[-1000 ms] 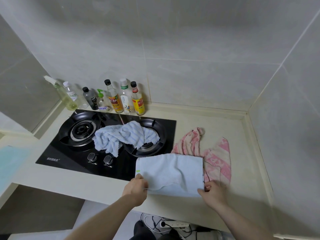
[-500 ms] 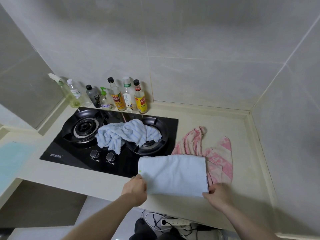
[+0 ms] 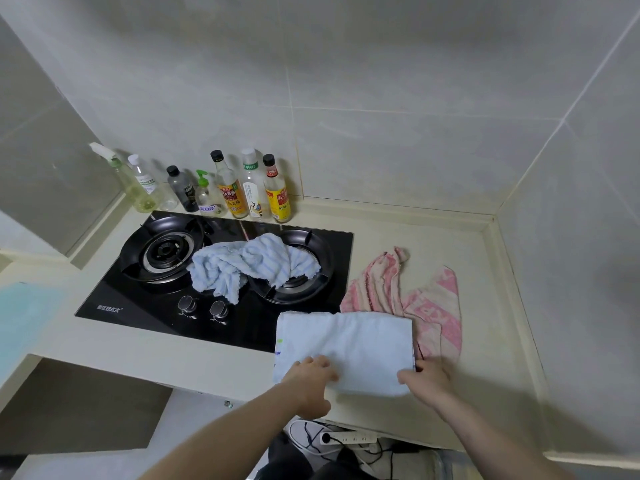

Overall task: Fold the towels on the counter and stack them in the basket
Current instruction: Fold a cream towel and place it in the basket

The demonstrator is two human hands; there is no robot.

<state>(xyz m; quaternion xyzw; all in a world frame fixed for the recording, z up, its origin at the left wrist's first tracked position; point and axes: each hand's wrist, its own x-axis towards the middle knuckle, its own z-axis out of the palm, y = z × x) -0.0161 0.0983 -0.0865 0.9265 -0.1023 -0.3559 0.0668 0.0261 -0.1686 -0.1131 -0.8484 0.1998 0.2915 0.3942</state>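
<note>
Pale grey tiled walls (image 3: 381,81) meet in a corner at right, thin white grout lines. Cream worktop (image 3: 433,230) with raised lip along the walls. Black glass two-burner gas hob (image 3: 145,303) set into it, two knobs at front. Row of bottles (image 3: 239,188) against the back wall behind the hob. Open space below the worktop; white power strip (image 3: 346,438) and tangled cables on the floor. Light is soft, even, dim.

White towel (image 3: 346,348) lies folded flat at the table's front edge, pink towel (image 3: 408,299) crumpled beside it, blue striped towel (image 3: 249,265) heaped on the stove.
</note>
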